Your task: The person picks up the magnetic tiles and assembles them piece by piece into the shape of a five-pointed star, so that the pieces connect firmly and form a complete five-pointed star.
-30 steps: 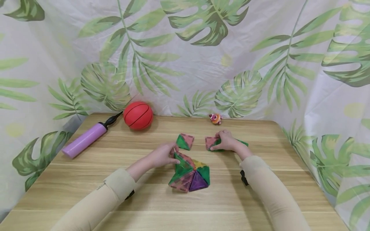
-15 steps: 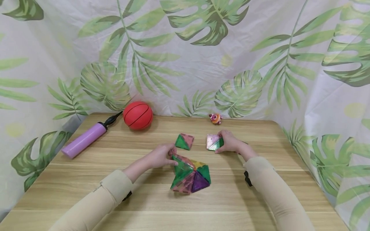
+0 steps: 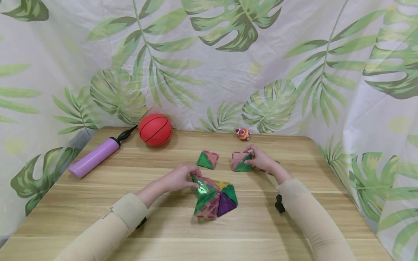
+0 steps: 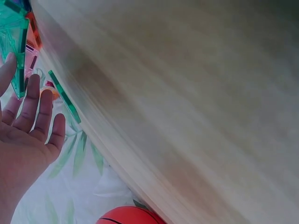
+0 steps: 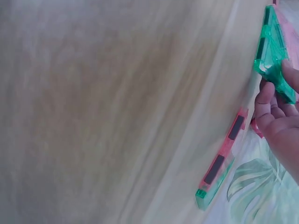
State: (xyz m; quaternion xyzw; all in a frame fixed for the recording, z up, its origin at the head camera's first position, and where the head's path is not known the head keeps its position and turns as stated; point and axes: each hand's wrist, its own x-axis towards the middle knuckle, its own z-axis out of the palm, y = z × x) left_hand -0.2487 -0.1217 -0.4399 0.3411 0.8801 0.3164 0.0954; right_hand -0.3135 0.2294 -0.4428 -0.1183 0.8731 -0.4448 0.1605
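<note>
My left hand pinches the left edge of a joined cluster of translucent magnetic tiles, with green, pink, yellow and purple triangles. In the left wrist view, thumb and forefinger hold a green tile of it while the other fingers extend loosely. My right hand grips the right side of a square made of a pink and a green triangular tile. The right wrist view shows thumb and fingers on its green part. Another pink-and-green square lies between the hands, untouched.
One more pink-and-green tile piece lies partly behind the right wrist. At the back of the wooden table are a red ball and a small toy figure. A purple hand pump lies at left.
My right fingers have shifted to the right edge of the pink-and-green square, which tilted briefly and shows more now. My left hand has turned the tile cluster slightly.
</note>
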